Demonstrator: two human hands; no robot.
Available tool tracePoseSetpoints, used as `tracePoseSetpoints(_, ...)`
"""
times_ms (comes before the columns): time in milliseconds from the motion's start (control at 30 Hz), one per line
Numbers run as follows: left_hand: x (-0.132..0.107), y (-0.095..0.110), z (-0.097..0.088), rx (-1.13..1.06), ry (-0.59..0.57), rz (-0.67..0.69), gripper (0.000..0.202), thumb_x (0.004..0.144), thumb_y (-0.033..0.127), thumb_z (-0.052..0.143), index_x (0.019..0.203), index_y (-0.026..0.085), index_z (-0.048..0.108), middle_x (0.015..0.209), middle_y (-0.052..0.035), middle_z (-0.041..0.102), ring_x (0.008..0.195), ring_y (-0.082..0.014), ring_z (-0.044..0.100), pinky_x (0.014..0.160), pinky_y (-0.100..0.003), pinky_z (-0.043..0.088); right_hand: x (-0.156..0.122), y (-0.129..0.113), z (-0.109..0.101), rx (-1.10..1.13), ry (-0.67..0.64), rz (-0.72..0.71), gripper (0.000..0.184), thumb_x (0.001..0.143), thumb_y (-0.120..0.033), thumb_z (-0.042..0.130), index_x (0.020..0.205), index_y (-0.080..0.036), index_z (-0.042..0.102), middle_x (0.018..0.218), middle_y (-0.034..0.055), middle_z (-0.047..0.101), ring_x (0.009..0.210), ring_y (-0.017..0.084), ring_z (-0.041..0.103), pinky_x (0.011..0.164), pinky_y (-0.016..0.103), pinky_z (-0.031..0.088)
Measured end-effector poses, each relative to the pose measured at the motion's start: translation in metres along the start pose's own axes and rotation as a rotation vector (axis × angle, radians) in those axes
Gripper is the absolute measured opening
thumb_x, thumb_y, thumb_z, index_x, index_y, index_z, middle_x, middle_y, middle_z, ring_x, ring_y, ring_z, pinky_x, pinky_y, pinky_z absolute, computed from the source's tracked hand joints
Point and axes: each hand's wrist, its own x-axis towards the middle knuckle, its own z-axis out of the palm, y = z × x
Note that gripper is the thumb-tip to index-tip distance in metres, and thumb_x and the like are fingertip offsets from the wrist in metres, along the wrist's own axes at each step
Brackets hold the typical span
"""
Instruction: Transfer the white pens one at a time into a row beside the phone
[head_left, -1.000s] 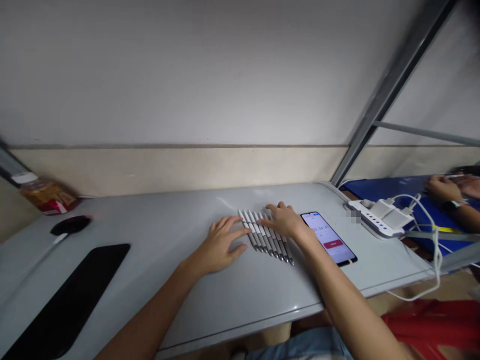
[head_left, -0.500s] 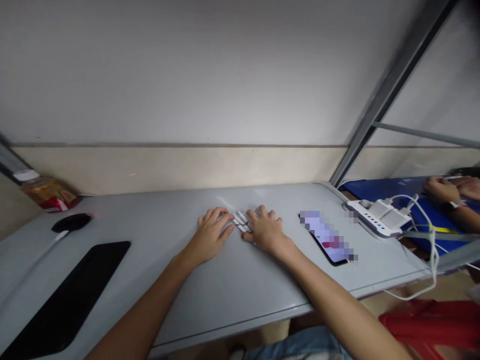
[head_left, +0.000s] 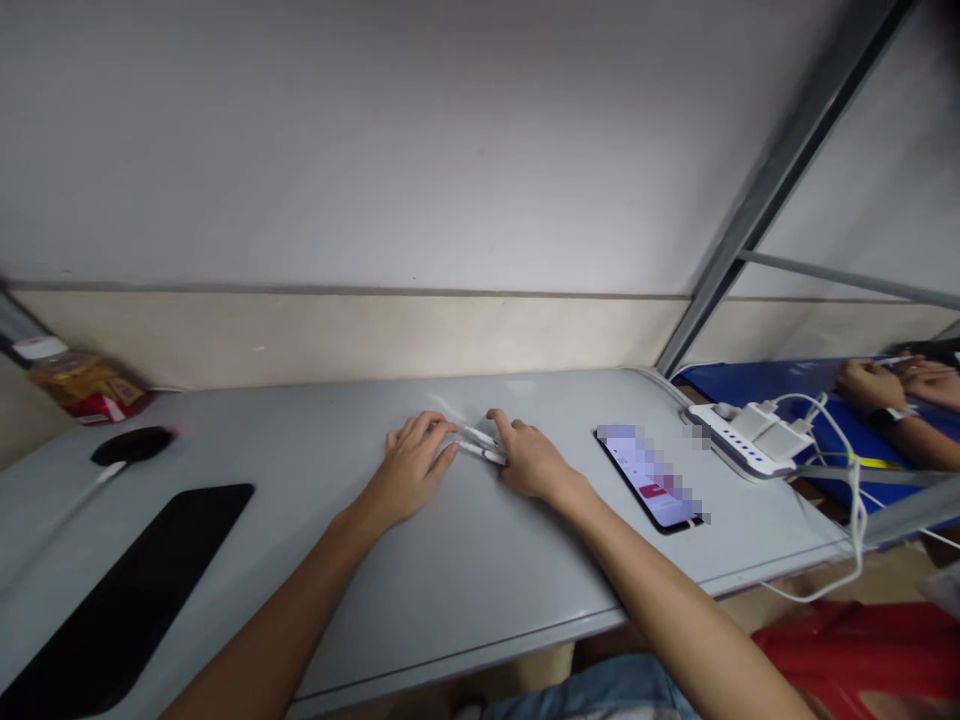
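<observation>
A few slim white pens (head_left: 481,451) lie slanted on the grey desk between my hands. My right hand (head_left: 534,458) curls over their right ends, its index finger stretched forward and the other fingers folded under. The right ends are hidden in that hand. My left hand (head_left: 414,462) rests on the desk at the pens' left ends, thumb and index finger apart. Its fingertips are near the tips of the pens; I cannot tell if they touch.
Right of my hands lies a phone (head_left: 637,478) with a lit screen, then a white power strip (head_left: 742,440) with plugs and cables. At left are a black mat (head_left: 139,590), a dark oval object (head_left: 135,446) and a drink bottle (head_left: 86,385). Another person's hands (head_left: 874,385) are at far right.
The pens have gone from a spread row under both hands to a narrower bunch. My right hand has closed from spread fingers around their right ends. My left hand has shifted slightly left.
</observation>
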Motion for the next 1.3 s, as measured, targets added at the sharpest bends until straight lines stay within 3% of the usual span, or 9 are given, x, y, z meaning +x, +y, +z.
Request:
tracePoseSetpoints(233, 0.001, 0.001, 0.000, -0.036, 0.043, -0.074, 0.028, 0.095, 0.038, 0.036, 0.116, 0.025, 0.049, 0.119, -0.0047, 0.056, 0.112, -0.0218, 0.049, 0.096, -0.041, 0.031, 0.002, -0.001, 0.011, -0.071, -0.002, -0.039, 0.060, 0.068, -0.009, 0.053, 0.125, -0.023, 0.037, 0.090, 0.0079, 0.066, 0.078, 0.025, 0.062, 0.059, 0.028, 0.036)
tracePoseSetpoints(433, 0.000, 0.002, -0.004, -0.211, 0.050, -0.113, 0.035, 0.097, 0.042, 0.029, 0.127, 0.027, 0.038, 0.123, -0.0051, 0.054, 0.114, -0.0212, 0.049, 0.100, -0.043, 0.030, -0.002, -0.004, 0.001, 0.041, 0.203, -0.125, 0.051, 0.068, -0.008, 0.047, 0.116, -0.023, 0.042, 0.092, 0.0057, 0.066, 0.073, 0.023, 0.060, 0.060, 0.028, 0.036)
tracePoseSetpoints(567, -0.003, 0.005, -0.007, -0.413, 0.123, -0.031, 0.057, 0.093, 0.052, 0.031, 0.141, 0.024, 0.017, 0.129, -0.0108, 0.049, 0.121, -0.0232, 0.045, 0.104, -0.042, 0.030, -0.005, -0.009, -0.008, 0.345, 0.359, -0.206, 0.049, 0.071, -0.007, 0.045, 0.117, -0.023, 0.041, 0.098, 0.0040, 0.063, 0.080, 0.020, 0.059, 0.067, 0.026, 0.040)
tracePoseSetpoints(733, -0.006, 0.014, -0.004, -0.376, -0.020, 0.029, 0.054, 0.089, 0.050, 0.045, 0.134, 0.023, 0.032, 0.129, -0.0103, 0.049, 0.121, -0.0247, 0.045, 0.104, -0.042, 0.033, -0.002, -0.016, -0.003, 0.860, 0.550, -0.235, 0.037, 0.080, -0.019, 0.048, 0.116, -0.022, 0.037, 0.094, 0.0025, 0.056, 0.079, 0.015, 0.055, 0.073, 0.026, 0.045)
tracePoseSetpoints(867, -0.007, 0.025, -0.001, -0.453, -0.075, 0.048, 0.059, 0.088, 0.046, 0.050, 0.138, 0.023, 0.029, 0.139, -0.0117, 0.042, 0.128, -0.0270, 0.038, 0.107, -0.045, 0.031, 0.003, -0.021, 0.009, 1.080, 0.583, -0.246, 0.035, 0.084, -0.026, 0.050, 0.116, -0.023, 0.035, 0.093, 0.0022, 0.054, 0.079, 0.014, 0.055, 0.073, 0.027, 0.048)
tracePoseSetpoints(967, -0.006, 0.034, -0.001, -0.603, -0.044, 0.043, 0.064, 0.089, 0.044, 0.049, 0.142, 0.023, 0.023, 0.144, -0.0118, 0.036, 0.131, -0.0274, 0.036, 0.109, -0.045, 0.029, 0.003, -0.026, 0.020, 1.125, 0.575, -0.342, 0.034, 0.084, -0.025, 0.054, 0.115, -0.024, 0.040, 0.092, 0.0018, 0.053, 0.078, 0.015, 0.055, 0.073, 0.029, 0.049)
tracePoseSetpoints(1100, -0.005, 0.041, -0.001, -0.759, 0.009, 0.019, 0.053, 0.089, 0.041, 0.050, 0.136, 0.022, 0.034, 0.132, -0.0094, 0.048, 0.119, -0.0241, 0.046, 0.104, -0.040, 0.036, 0.002, -0.033, 0.031, 0.998, 0.642, -0.489, 0.037, 0.082, -0.019, 0.054, 0.118, -0.024, 0.045, 0.100, 0.0046, 0.055, 0.088, 0.018, 0.056, 0.081, 0.034, 0.049)
tracePoseSetpoints(1300, -0.005, 0.045, 0.003, -0.816, 0.098, -0.046, 0.047, 0.084, 0.035, 0.058, 0.127, 0.022, 0.042, 0.116, -0.0056, 0.056, 0.106, -0.0192, 0.053, 0.097, -0.035, 0.042, 0.002, -0.039, 0.033, 0.892, 0.700, -0.573, 0.050, 0.081, -0.015, 0.056, 0.126, -0.026, 0.038, 0.111, 0.0074, 0.054, 0.099, 0.021, 0.056, 0.085, 0.038, 0.049)
